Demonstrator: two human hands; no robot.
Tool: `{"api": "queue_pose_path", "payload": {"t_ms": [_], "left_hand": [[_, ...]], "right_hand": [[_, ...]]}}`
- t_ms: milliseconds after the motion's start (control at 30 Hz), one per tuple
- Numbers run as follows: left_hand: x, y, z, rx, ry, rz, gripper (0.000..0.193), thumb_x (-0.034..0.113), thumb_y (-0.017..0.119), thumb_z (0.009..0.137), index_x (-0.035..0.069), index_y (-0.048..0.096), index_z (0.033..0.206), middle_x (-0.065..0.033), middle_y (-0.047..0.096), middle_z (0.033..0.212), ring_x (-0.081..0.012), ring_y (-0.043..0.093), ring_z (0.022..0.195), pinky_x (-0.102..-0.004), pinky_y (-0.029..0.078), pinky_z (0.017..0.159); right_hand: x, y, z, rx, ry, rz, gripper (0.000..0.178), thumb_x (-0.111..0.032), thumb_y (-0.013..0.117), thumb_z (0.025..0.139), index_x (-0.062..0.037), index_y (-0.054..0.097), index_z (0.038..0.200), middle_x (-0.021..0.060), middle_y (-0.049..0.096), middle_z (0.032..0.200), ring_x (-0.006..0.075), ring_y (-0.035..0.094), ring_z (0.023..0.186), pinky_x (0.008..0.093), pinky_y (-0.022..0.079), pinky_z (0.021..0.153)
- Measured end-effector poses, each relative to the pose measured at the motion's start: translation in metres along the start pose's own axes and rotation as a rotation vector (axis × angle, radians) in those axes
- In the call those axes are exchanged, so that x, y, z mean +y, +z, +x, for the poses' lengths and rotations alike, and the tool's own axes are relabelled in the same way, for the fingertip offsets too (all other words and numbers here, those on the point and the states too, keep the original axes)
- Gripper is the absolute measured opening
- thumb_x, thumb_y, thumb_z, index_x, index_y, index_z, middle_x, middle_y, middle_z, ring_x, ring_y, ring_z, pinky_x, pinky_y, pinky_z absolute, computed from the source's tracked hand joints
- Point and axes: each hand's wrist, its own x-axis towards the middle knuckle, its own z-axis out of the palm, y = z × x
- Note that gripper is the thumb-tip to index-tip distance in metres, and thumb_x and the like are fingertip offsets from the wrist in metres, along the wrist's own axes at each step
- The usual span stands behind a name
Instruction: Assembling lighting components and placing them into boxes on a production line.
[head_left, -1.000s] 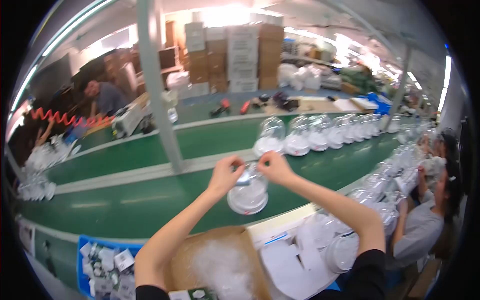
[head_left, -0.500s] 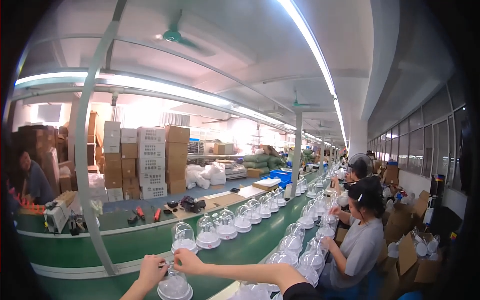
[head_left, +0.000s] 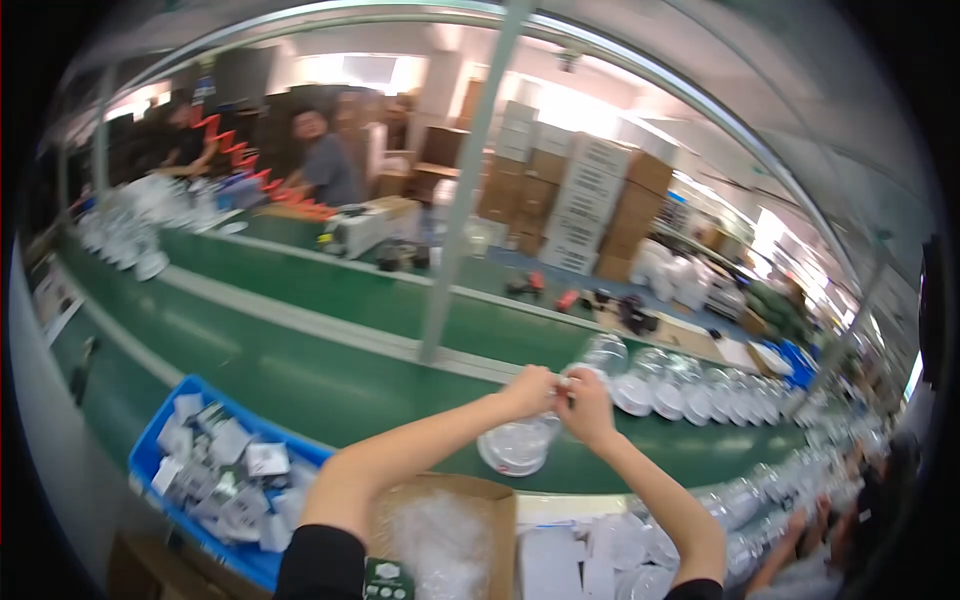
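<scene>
In front of me a clear dome with a white round base point(head_left: 518, 445) stands on the green belt, its top beneath my fingers. My left hand point(head_left: 530, 391) is closed at the dome's top. My right hand point(head_left: 588, 408) meets it there, thumb and fingers pinched together. Any small part between the fingertips is hidden and blurred. Just behind my hands is another clear dome point(head_left: 606, 352), the nearest of a row of white-based domes point(head_left: 698, 400) running off to the right.
A blue bin point(head_left: 185, 515) of small white and green boxes stands at the left, beside an open carton point(head_left: 500, 540) of clear plastic. A post point(head_left: 470, 190) rises beyond the belt point(head_left: 270, 355). Co-workers sit at the right; a person point(head_left: 330, 165) is across the belt.
My view has swung to the left and down, bringing the blue bin and open carton into sight. Both hands stay together at the dome's top.
</scene>
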Motion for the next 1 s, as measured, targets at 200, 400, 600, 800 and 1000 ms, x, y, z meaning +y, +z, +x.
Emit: {"api": "queue_pose_path", "payload": {"t_ms": [200, 400, 600, 800, 1000], "left_hand": [[-0.021, 0.003, -0.012, -0.001, -0.139, -0.196, 0.021, 0.023, 0.068, 0.072, 0.009, 0.075, 0.086, -0.0161, 0.07, 0.085, -0.0304, 0.069, 0.083, -0.0393, 0.054, 0.08], [-0.019, -0.001, -0.011, -0.034, -0.131, -0.114, 0.018, 0.021, 0.067, 0.07, 0.01, 0.075, 0.081, -0.016, 0.071, 0.087, -0.0302, 0.069, 0.085, -0.0395, 0.054, 0.08], [-0.013, 0.005, -0.017, 0.108, 0.021, 0.201, 0.014, 0.021, 0.067, 0.071, 0.007, 0.069, 0.073, -0.0155, 0.065, 0.085, -0.0389, 0.063, 0.085, -0.0486, 0.054, 0.074], [-0.003, -0.004, -0.024, 0.095, 0.011, 0.303, 0.015, 0.015, 0.066, 0.069, 0.005, 0.064, 0.08, -0.0105, 0.061, 0.086, -0.0332, 0.056, 0.089, -0.0452, 0.05, 0.075], [-0.013, -0.009, -0.029, 0.088, 0.084, 0.37, 0.012, 0.014, 0.066, 0.071, 0.006, 0.063, 0.08, -0.0109, 0.061, 0.086, -0.0321, 0.058, 0.086, -0.044, 0.05, 0.074]], "right_hand": [[-0.003, 0.013, -0.008, 0.037, -0.036, 0.07, 0.011, -0.006, 0.068, 0.07, -0.0011, 0.059, 0.075, 0.0155, 0.062, 0.101, 0.0347, 0.058, 0.098, 0.0437, 0.047, 0.083], [-0.001, 0.017, -0.013, 0.022, -0.043, 0.06, 0.014, -0.01, 0.07, 0.068, -0.0024, 0.061, 0.076, 0.0121, 0.061, 0.101, 0.0316, 0.057, 0.099, 0.0428, 0.044, 0.084], [-0.012, 0.019, -0.008, -0.009, -0.056, 0.015, 0.014, -0.009, 0.069, 0.064, -0.0051, 0.059, 0.072, 0.0098, 0.06, 0.094, 0.0304, 0.056, 0.097, 0.0427, 0.042, 0.087], [-0.021, 0.018, 0.004, 0.037, -0.237, -0.103, 0.016, -0.009, 0.066, 0.062, -0.0034, 0.059, 0.075, 0.0095, 0.058, 0.09, 0.0285, 0.056, 0.092, 0.0424, 0.042, 0.085], [-0.018, 0.019, 0.007, -0.026, -0.251, -0.209, 0.013, -0.006, 0.065, 0.062, -0.0033, 0.059, 0.074, 0.0097, 0.058, 0.088, 0.0289, 0.056, 0.091, 0.0412, 0.042, 0.085]]}}
